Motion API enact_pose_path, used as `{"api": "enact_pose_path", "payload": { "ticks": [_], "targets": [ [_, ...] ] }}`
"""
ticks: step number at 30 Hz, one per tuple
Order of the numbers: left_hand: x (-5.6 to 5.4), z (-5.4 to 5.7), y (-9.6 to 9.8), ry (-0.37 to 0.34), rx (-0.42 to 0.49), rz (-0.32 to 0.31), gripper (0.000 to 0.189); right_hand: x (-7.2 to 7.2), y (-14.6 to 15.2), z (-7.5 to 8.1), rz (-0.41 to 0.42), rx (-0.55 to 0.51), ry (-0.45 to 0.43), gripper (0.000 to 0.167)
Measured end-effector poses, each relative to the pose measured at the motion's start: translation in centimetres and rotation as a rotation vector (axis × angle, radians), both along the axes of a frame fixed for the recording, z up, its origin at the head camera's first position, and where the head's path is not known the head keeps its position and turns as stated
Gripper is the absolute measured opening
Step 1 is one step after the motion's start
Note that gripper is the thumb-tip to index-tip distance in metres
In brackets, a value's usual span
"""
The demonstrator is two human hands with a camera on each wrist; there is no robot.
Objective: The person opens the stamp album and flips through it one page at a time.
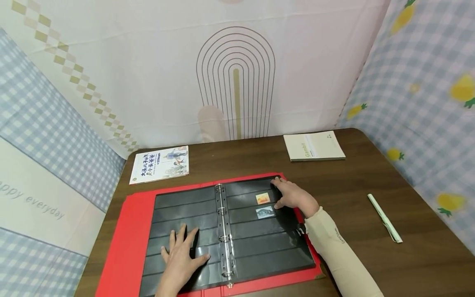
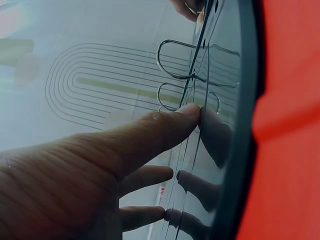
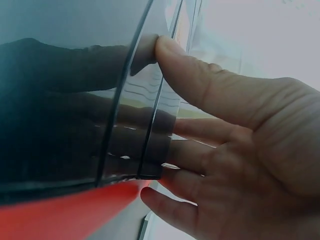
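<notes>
A red stamp album [image 1: 124, 243] lies spread on the table, with black pocket pages on metal rings [image 1: 221, 211]. My left hand [image 1: 179, 258] rests its spread fingertips on the left page [image 1: 182, 210]. In the left wrist view, the thumb [image 2: 165, 127] touches the glossy sheet. My right hand [image 1: 295, 196] lies at the upper right corner of the right page [image 1: 259, 247]; its thumb [image 3: 175, 52] touches the page, the other fingers reaching its edge. An orange-yellow stamp [image 1: 263, 198] sits in one strip. Below it is a blue-grey stamp [image 1: 265, 212].
A picture booklet [image 1: 159, 165] lies at the table's back left. Toward the back right is a cream notebook [image 1: 313, 146]. A pale green pen [image 1: 384, 218] lies right of the album. Patterned cloth [image 1: 156, 74] hangs behind and beside the brown table [image 1: 356, 177].
</notes>
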State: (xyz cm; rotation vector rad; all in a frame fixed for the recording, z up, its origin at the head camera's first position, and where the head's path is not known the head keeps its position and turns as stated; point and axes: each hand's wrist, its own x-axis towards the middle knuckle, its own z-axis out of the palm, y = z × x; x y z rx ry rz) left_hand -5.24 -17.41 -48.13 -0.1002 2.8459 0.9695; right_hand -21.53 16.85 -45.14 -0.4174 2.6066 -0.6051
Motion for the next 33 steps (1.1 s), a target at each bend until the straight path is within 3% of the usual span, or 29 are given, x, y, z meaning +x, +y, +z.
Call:
{"api": "enact_pose_path", "payload": {
  "ticks": [12,27,33],
  "targets": [
    [-0.1,-0.1,0.2,0.017,0.02,0.004,0.085,0.6,-0.6,0.7,0.056,0.079,0.187,0.074],
    [0.0,-0.3,0.2,0.007,0.032,0.012,0.086,1.2,-1.0,1.8,-0.01,0.017,0.283,0.076],
    [0.0,-0.2,0.0,0.009,0.025,0.006,0.084,1.3,-0.4,2.3,-0.019,-0.016,0.254,0.08]
  ]
}}
